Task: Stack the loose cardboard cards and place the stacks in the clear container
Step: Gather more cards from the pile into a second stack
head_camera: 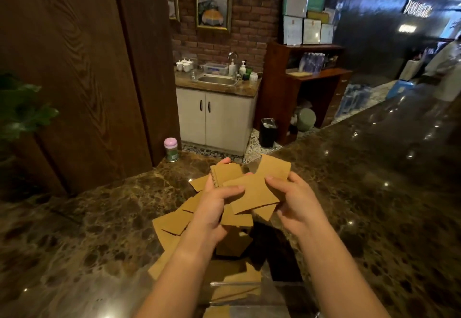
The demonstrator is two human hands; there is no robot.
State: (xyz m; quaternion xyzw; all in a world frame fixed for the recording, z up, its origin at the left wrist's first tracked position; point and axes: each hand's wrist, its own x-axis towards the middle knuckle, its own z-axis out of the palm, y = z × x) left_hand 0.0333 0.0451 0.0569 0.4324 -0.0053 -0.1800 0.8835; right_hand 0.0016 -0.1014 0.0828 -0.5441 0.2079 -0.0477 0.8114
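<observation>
Both hands are raised over the marble table (349, 193), each clamped on cardboard. The left hand (212, 208) has its grip closed round a small stack of cards (224, 175), thumb across the near face and fingertips wrapped over the far edge. The right hand (296, 205) pinches a single card (252, 195) by its right edge, with another card (274, 166) fanned out behind it, and the single card overlaps the stack.

More loose cards (172, 223) lie scattered on the table under the left forearm. The clear container (249, 290) sits nearest the body, between the forearms, with a few cards seemingly already inside.

The main risk, as I judge it, is the merge: the right hand's cards are skewed against the stack, so pushing them together without squaring could leave corners sticking out, and a loosened left grip might let the stack splay and drop. The forearms also hang close over the container's rim and could nudge it
</observation>
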